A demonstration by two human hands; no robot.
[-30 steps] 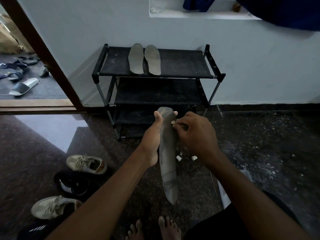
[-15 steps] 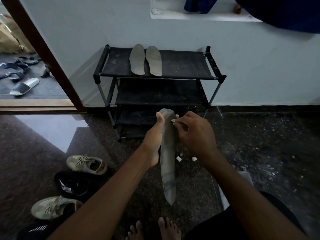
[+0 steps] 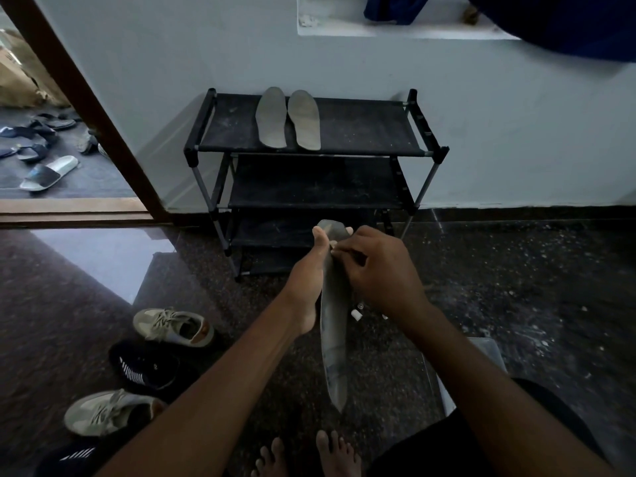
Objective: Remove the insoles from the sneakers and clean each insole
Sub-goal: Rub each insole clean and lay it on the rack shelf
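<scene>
Nearest, bare feet [image 3: 306, 456] are planted on the speckled floor [image 3: 516, 304]. Just above them, the insole [image 3: 333, 339] is held upright and hangs free over the floor. Its upper end is gripped by the left hand [image 3: 308, 280], with the thumb laid on the near face and the fingers wrapped behind. The right hand [image 3: 378, 270] is brought against the same upper end. Its fingers [image 3: 344, 247] are curled and pressed together, pinching at the insole's edge. A pale speck shows there, but it cannot be told what it is.

This is judged to be the cleaning step, with dirt being picked off the edge. It would be done well if the insole is kept taut by the left hand, the picking is worked steadily from top to bottom, and both faces are checked. Too hard a pinch could tear the thin edge.

Small white bits [image 3: 357, 315] lie on the floor below the hands. To the left, sneakers [image 3: 172, 327] are set close together. Farther back, a shoe rack [image 3: 361, 132] stands against the wall, and a pair of insoles [image 3: 272, 118] lies side by side on its top shelf.
</scene>
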